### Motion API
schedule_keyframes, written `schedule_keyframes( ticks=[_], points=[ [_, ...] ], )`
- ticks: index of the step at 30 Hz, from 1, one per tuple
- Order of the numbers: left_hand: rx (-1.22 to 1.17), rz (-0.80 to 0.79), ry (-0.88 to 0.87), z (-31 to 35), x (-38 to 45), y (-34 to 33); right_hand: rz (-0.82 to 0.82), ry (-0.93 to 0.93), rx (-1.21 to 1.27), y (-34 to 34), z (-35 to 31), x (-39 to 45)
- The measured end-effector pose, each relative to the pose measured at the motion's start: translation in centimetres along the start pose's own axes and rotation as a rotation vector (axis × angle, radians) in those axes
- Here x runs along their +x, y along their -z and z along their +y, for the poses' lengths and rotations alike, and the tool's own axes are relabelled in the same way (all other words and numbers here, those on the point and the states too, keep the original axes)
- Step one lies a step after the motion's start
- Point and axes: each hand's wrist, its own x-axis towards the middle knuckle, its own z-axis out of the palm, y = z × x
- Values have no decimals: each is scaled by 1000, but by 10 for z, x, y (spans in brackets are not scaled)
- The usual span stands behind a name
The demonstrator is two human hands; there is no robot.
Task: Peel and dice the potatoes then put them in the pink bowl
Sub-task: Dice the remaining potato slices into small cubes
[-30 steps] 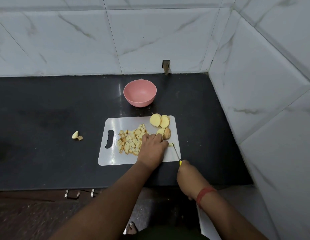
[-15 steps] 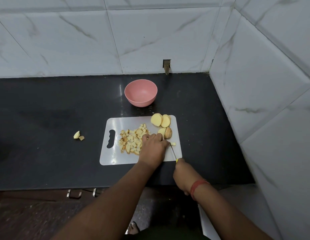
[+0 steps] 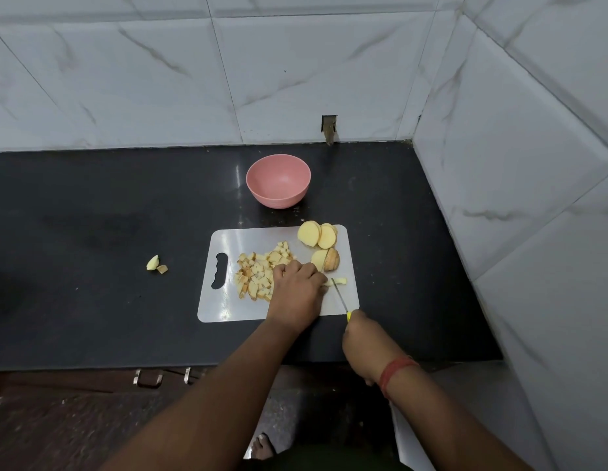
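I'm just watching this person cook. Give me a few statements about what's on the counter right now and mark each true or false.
1. The pink bowl holds diced potato. False: it looks empty; the diced potato lies on the cutting board.
2. The right hand holds a knife. True.
3. The potato slices lie at the board's far right corner. True.
4. The left hand rests inside the bowl. False: it is on the board, beside the dice.
5. Two small scraps lie on the counter, left of the board. True.
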Motion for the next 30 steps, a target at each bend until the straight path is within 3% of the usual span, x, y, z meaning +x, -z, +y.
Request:
schedule_keyframes(
  ticks=[16,21,30],
  points=[
    [-17,-66,7,-2,4,0,-31,-30,-117,-17,13,0],
    [-10,-5,31,-7,-3,-1,-19,26,-29,-7,7,1],
    [-9,-34,59,-6,-1,1,-45,-2,-23,-1,-8,5]
  ],
)
